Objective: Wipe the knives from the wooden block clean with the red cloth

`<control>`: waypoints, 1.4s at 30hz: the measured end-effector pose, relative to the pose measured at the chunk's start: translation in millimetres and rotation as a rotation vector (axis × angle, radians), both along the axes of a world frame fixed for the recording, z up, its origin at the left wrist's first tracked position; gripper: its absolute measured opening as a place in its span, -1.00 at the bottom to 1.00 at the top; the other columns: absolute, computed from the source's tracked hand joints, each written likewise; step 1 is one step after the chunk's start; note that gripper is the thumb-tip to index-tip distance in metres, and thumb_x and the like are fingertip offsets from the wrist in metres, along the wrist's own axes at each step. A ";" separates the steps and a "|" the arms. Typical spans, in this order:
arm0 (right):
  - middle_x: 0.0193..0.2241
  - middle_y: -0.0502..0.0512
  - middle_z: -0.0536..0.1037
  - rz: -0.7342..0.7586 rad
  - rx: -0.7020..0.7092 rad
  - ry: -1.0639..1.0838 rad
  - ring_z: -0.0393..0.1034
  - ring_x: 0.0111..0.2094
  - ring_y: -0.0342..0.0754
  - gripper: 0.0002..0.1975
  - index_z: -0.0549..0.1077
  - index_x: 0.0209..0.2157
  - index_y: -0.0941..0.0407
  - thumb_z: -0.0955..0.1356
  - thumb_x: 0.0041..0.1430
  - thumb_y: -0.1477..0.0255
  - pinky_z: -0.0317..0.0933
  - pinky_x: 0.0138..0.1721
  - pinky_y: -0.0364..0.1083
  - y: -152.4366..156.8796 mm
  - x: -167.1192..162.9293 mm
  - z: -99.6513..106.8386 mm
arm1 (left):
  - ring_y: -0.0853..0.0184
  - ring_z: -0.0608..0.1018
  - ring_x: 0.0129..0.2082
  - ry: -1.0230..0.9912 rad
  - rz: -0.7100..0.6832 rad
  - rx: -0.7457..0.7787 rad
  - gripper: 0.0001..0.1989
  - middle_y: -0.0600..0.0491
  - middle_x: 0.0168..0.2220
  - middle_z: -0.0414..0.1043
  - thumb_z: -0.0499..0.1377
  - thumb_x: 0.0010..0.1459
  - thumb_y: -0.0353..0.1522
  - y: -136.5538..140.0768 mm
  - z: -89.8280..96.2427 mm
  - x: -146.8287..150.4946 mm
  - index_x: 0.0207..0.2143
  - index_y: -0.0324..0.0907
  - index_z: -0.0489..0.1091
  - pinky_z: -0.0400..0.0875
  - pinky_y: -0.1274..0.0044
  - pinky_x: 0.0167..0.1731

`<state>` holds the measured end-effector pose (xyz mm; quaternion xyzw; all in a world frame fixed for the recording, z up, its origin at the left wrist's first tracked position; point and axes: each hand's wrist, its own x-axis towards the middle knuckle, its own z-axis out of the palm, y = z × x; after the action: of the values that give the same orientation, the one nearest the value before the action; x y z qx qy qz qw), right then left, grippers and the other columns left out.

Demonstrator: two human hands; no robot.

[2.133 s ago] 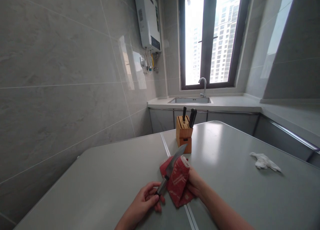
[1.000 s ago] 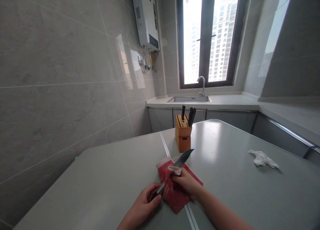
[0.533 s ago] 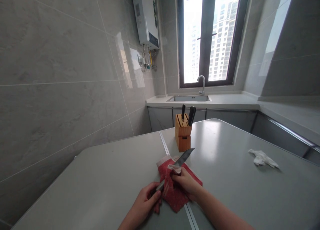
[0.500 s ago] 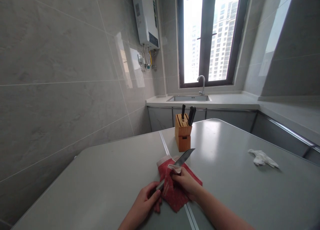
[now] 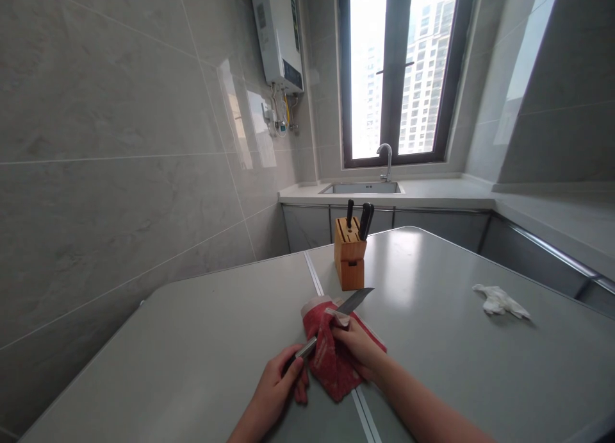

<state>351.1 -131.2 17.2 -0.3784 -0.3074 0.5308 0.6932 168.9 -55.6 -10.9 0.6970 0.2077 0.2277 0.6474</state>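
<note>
My left hand (image 5: 278,382) is closed round the handle of a kitchen knife (image 5: 354,300), whose blade points up and to the right. A red cloth (image 5: 331,366) with a pale edge is folded over the middle of the blade. Pinched in my right hand (image 5: 358,347) is that cloth, pressed against the blade; the tip sticks out beyond it. The cloth's lower part hangs close to the table. Just past the blade's tip stands a wooden knife block (image 5: 350,257) with black-handled knives (image 5: 366,221) in its slots.
A crumpled white tissue (image 5: 500,302) lies on the right of the pale table (image 5: 192,340). Behind the table are a counter (image 5: 442,190) with a sink (image 5: 360,188) and a faucet (image 5: 387,161). A water heater (image 5: 278,36) hangs on the left wall.
My left hand has drawn slightly left and down with the knife's handle, so more metal shows between it and the cloth. The right hand still grips the cloth.
</note>
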 end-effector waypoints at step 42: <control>-0.52 0.04 0.55 -0.164 -0.031 0.317 0.47 -0.44 0.01 -0.78 0.41 -0.41 0.07 0.46 -0.10 0.32 0.33 -0.29 0.00 4.7 4.3 4.9 | 0.42 0.25 -0.52 0.145 0.191 0.387 -0.67 0.16 -0.54 0.19 0.14 0.07 -0.10 1.3 15.3 -6.3 -0.43 -0.21 0.28 0.13 0.64 -0.51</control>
<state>355.4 -126.5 22.1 -0.3245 -0.1543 0.5299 0.7682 162.6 -54.3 4.4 0.7999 0.2712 0.2731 0.4605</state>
